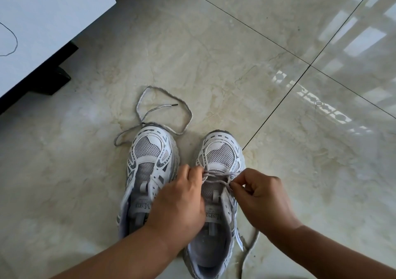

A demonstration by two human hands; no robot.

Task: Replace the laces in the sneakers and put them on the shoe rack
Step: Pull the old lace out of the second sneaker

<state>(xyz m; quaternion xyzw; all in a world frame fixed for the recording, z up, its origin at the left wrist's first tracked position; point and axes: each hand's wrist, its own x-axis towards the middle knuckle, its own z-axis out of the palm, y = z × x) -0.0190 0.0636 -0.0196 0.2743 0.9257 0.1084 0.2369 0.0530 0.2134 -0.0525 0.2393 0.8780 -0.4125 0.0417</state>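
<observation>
Two sneakers stand side by side on the tile floor [214, 53], toes toward 12 o'clock. The left hand [180, 199] pinches the lace [216, 174] at the right sneaker's [216, 193] lower eyelets; the right hand [263, 195] pinches the same lace from 3 o'clock. The left sneaker [147, 165] is unlaced, touching a loose lace [165, 109] looped at its toe. Open floor spreads from 12 to 3 o'clock, crossed by dark grout lines and window glare. At 10 o'clock a white cabinet [42, 21] edge overhangs a dark base.
</observation>
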